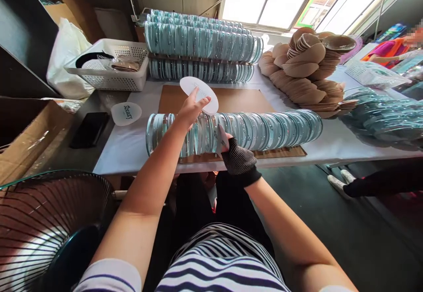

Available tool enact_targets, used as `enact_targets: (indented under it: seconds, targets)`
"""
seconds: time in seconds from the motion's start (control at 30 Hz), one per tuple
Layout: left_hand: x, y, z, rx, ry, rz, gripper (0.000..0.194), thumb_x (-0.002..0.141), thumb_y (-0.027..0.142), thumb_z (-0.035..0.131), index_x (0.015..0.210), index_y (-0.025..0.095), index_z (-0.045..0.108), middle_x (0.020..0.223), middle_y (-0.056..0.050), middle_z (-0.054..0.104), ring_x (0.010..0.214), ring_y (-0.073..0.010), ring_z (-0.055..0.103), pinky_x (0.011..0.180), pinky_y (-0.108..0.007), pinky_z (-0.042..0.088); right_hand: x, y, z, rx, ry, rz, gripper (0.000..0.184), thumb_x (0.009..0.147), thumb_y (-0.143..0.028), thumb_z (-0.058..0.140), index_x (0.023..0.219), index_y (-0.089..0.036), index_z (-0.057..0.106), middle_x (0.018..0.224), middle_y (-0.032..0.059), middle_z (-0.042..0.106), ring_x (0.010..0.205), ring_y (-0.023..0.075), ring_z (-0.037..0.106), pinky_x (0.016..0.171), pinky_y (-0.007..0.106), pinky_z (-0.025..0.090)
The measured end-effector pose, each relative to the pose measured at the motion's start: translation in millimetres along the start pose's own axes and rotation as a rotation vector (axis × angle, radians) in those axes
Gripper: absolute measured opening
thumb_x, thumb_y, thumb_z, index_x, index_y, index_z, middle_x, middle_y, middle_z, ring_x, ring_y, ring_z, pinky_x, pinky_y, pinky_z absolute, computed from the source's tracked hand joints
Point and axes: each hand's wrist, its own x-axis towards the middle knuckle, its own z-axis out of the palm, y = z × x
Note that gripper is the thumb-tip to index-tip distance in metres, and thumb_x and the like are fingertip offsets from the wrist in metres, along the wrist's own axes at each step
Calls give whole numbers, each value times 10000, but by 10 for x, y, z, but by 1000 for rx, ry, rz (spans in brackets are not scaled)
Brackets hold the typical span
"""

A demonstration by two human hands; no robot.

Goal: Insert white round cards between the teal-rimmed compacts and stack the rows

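My left hand, bare, pinches a white oval card with small print, above a long row of round glass discs. The discs stand on edge, side by side, near the table's front edge. My right hand wears a dark fingerless knit glove and is at the front of the row. Its fingers close on a pale printed card seen nearly edge-on against the discs. Part of that card is hidden by the fingers. Cardboard lies behind and under the row.
Stacked rows of glass discs stand at the back. Left are a white basket, a printed oval card, a phone and a fan. Brown oval pieces and more glass lie right, with a person beyond.
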Motion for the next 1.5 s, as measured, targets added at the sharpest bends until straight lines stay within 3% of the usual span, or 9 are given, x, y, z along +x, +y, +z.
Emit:
enact_targets:
  seconds: [0.23,0.57,0.77,0.87,0.93,1.0,1.1,1.3,1.5]
  targets:
    - [12,7,12,6,18,-16,786,842,350,647,1528,196,295,1486,-112,468,1340,-305,465,1112,-459,376,83,80,152,79,140,126,306,965,-345,433,1005,-142,659,858,86,721,738,178,667,599,249,328]
    - [-50,60,26,-1,-15,-25,759,860,341,609,1531,202,284,1501,-119,449,1333,-313,465,1068,-467,409,350,-43,25,12,-130,-8,237,933,-279,444,984,-192,659,930,110,731,811,224,692,632,269,407]
    - [-63,58,45,1,-19,-6,763,848,343,599,1528,199,285,1513,-110,437,1364,-303,437,1115,-471,367,279,26,96,1060,-499,117,620,901,-376,478,1446,-147,290,649,1,668,442,146,566,451,239,442]
    - [-9,-3,50,14,21,22,765,823,302,609,1520,197,311,1537,-95,406,1386,-303,413,1151,-481,332,317,82,70,1231,-661,88,537,860,-423,519,1286,-100,460,503,-38,568,390,144,521,390,223,400]
    - [45,-63,53,5,60,74,749,803,228,592,1508,199,343,1540,-75,405,1406,-287,389,1174,-469,311,435,144,-17,1140,-456,50,402,844,-458,539,1032,-108,597,485,-29,540,398,130,509,396,220,399]
    - [69,-106,63,-21,81,135,725,791,161,552,1491,219,377,1525,-47,430,1413,-258,384,1181,-454,312,641,206,-127,1020,-54,15,373,868,-472,495,917,-126,627,612,31,626,508,140,583,490,249,480]
    - [-24,-87,81,-52,38,190,678,818,152,523,1475,265,402,1498,-20,468,1400,-244,408,1157,-465,352,978,231,-264,798,351,-41,415,896,-403,449,1170,-127,592,1111,149,686,939,205,673,812,363,552]
    - [-434,83,3,142,128,394,852,813,123,611,1534,355,221,1638,71,158,1520,-218,90,1238,-392,157,879,-40,-381,365,475,-283,603,909,-372,455,1444,-100,395,1509,188,389,1409,273,353,1112,479,374]
    - [-564,-33,40,109,211,411,1028,829,117,622,1549,383,-61,1650,20,111,1479,-208,253,1196,-373,292,772,-321,-369,567,336,-189,474,882,-333,493,1312,-133,516,1231,149,632,1087,241,607,932,388,504]
